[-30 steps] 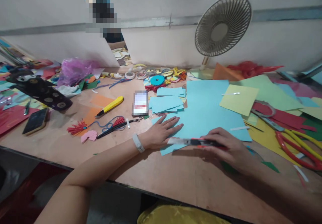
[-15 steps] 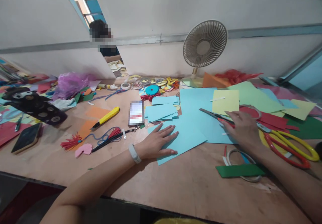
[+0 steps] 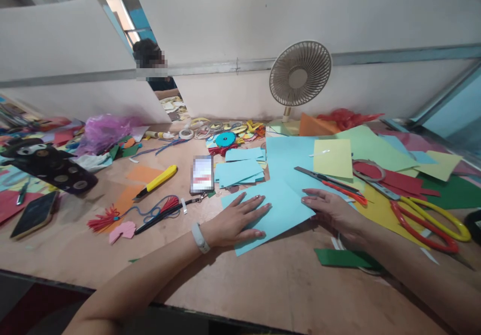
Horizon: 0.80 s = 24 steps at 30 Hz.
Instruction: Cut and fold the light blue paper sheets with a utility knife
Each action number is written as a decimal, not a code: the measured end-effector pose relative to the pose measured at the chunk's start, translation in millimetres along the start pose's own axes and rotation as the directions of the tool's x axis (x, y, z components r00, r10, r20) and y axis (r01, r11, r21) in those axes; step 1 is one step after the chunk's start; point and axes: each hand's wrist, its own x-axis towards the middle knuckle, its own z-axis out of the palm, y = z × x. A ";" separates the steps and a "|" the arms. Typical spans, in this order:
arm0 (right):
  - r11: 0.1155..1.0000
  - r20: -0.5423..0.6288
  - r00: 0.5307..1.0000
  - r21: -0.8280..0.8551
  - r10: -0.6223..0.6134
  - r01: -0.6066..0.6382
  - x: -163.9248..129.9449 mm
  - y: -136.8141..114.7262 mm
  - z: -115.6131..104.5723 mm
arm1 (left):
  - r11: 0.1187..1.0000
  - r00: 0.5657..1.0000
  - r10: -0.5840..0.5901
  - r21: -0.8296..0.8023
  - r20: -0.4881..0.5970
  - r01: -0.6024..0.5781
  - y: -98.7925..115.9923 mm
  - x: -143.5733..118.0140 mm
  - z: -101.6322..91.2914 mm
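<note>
A light blue sheet of paper point(image 3: 280, 209) lies at a slant near the table's front. My left hand point(image 3: 238, 219), fingers spread and a pale band on its wrist, presses flat on the sheet's left part. At its right corner, my right hand point(image 3: 332, 212) has fingers curled over the paper; the thumb is hidden, and the corner looks slightly raised. Just beyond that hand lies a slim black and orange-red cutting tool point(image 3: 330, 182), out of its grasp. Behind are another blue sheet point(image 3: 287, 149), cut blue pieces point(image 3: 238, 172) and a yellow square point(image 3: 332, 159).
Large scissors point(image 3: 424, 219) with red and yellow handles lie at right, near a green strip point(image 3: 338, 258). Leftward are a phone point(image 3: 202, 174), a yellow utility knife point(image 3: 158, 182), a red tassel point(image 3: 103, 218) and a dark bottle point(image 3: 56, 167). A fan point(image 3: 300, 73) stands behind.
My right hand has let go of the black and orange-red tool and moved left and nearer to the blue sheet's corner. My left hand stays flat on the sheet. The view has shifted slightly.
</note>
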 end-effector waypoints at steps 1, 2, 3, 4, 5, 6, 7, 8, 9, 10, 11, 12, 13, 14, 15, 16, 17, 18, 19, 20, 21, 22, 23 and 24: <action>0.999 0.016 1.000 0.026 0.024 -0.024 -1.9 -0.5 0.6 | 1.000 1.000 0.009 -0.009 0.007 -0.009 1.1 -0.1 -0.8; 0.998 0.048 0.997 0.036 0.055 -0.057 -3.8 -0.6 1.1 | 1.000 1.000 0.021 -0.016 0.013 -0.021 2.2 -0.3 -1.5; 0.995 0.089 0.992 0.027 0.093 -0.096 -5.6 -0.3 1.5 | 0.999 0.999 0.036 -0.021 0.018 -0.035 3.2 -0.3 -2.0; 0.991 0.129 0.983 0.001 0.134 -0.135 -7.1 0.2 1.6 | 0.998 0.998 0.052 -0.024 0.019 -0.051 4.0 -0.4 -2.4; 0.986 0.158 0.973 -0.031 0.165 -0.163 -8.2 0.9 1.6 | 0.998 0.998 0.064 -0.025 0.015 -0.064 4.6 -0.4 -2.8; 0.983 0.171 0.969 -0.063 0.179 -0.170 -8.9 1.6 1.2 | 0.997 0.997 0.071 -0.021 0.007 -0.071 5.0 -0.5 -3.1; 0.984 0.167 0.971 -0.090 0.169 -0.156 -9.2 2.3 0.7 | 0.998 0.998 0.069 -0.013 -0.006 -0.069 5.2 -0.5 -3.5; 0.986 0.153 0.978 -0.112 0.140 -0.123 -9.2 2.7 0.0 | 0.998 0.998 0.057 -0.003 -0.022 -0.057 5.1 -0.6 -3.8; 0.989 0.135 0.986 -0.129 0.096 -0.078 -9.0 2.8 -0.7 | 0.999 0.998 0.038 0.007 -0.040 -0.038 4.9 -0.7 -4.1; 0.989 0.118 0.992 -0.144 0.047 -0.029 -8.8 2.7 -1.4 | 1.000 0.998 0.019 0.013 -0.056 -0.018 4.7 -1.0 -4.1; 0.988 0.100 0.995 -0.156 -0.001 0.017 -8.6 2.4 -2.0 | 1.000 0.997 0.003 0.015 -0.071 -0.001 4.5 -1.3 -3.8; 0.985 0.085 0.996 -0.161 -0.040 0.054 -8.5 2.1 -2.4 | 1.000 0.996 -0.009 0.015 -0.085 0.010 4.5 -1.6 -3.1; 0.983 0.072 0.995 -0.161 -0.073 0.084 -8.5 1.9 -2.4 | 1.000 0.995 -0.014 0.014 -0.097 0.016 4.7 -2.0 -1.9; 0.981 0.063 0.993 -0.158 -0.104 0.113 -8.8 1.9 -2.1 | 1.000 0.994 -0.014 0.014 -0.107 0.016 5.3 -2.3 -0.3; 0.978 0.053 0.989 -0.155 -0.135 0.141 -9.2 2.1 -1.4 | 1.000 0.993 -0.012 0.015 -0.117 0.014 6.1 -2.7 1.5; 0.974 0.042 0.986 -0.154 -0.162 0.167 -10.0 2.4 -0.3 | 1.000 0.992 -0.011 0.018 -0.127 0.013 7.3 -2.9 3.5; 0.971 0.030 0.983 -0.155 -0.181 0.183 -11.2 2.8 1.0 | 1.000 0.991 -0.011 0.022 -0.135 0.014 8.6 -3.2 5.4; 0.968 0.016 0.981 -0.157 -0.194 0.194 -12.8 2.9 2.3 | 0.999 0.990 -0.013 0.027 -0.143 0.017 9.9 -3.4 7.0; 0.967 0.002 0.979 -0.161 -0.202 0.199 -14.6 2.4 3.4 | 0.999 0.988 -0.016 0.032 -0.151 0.022 11.2 -3.6 8.2; 0.964 -0.007 0.978 -0.167 -0.210 0.206 -16.4 1.3 3.8 | 0.999 0.987 -0.019 0.039 -0.158 0.026 12.4 -3.7 9.0; 0.960 -0.012 0.973 -0.171 -0.229 0.223 -17.9 -0.8 3.1 | 0.999 0.986 -0.020 0.047 -0.164 0.028 13.4 -3.8 9.4; 0.951 -0.018 0.965 -0.179 -0.260 0.253 -18.6 -3.8 0.8 | 0.998 0.985 -0.016 0.055 -0.169 0.026 14.1 -3.8 9.4; 0.938 -0.026 0.954 -0.195 -0.298 0.288 -18.0 -7.5 -3.4 | 0.998 0.984 -0.008 0.062 -0.175 0.019 14.5 -3.8 9.2; 0.921 -0.051 0.938 -0.217 -0.342 0.324 -15.8 -11.8 -9.7 | 0.998 0.983 0.004 0.069 -0.186 0.009 14.7 -3.7 9.0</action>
